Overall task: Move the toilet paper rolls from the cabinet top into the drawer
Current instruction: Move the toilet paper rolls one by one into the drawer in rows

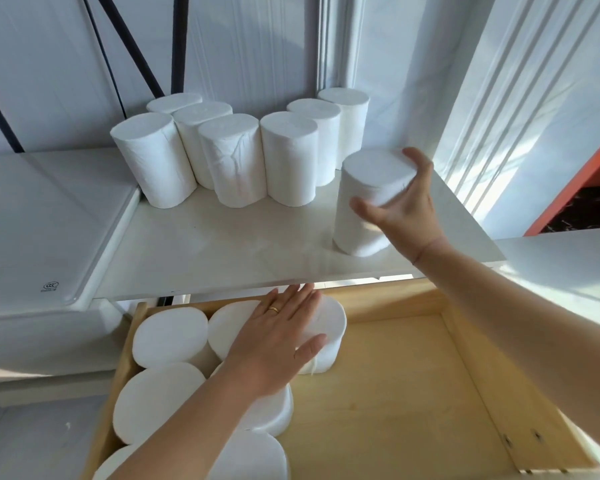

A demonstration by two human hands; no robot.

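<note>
Gold ring [273, 309] on left hand [274, 344]

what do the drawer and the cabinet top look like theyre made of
The drawer looks like pale wood, perhaps plywood, matte: yellowish with faint grain. The cabinet top looks like white stone or a stone-look slab, smooth and slightly glossy: faint grey veining and soft reflections.

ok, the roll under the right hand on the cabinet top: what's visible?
Plain white cylinder, soft paper look, flat top, no core showing. The roll stands upright on the cabinet top near its front right, apart from the others. The right hand grips its upper end, thumb nearside, fingers over the far rim.
</note>
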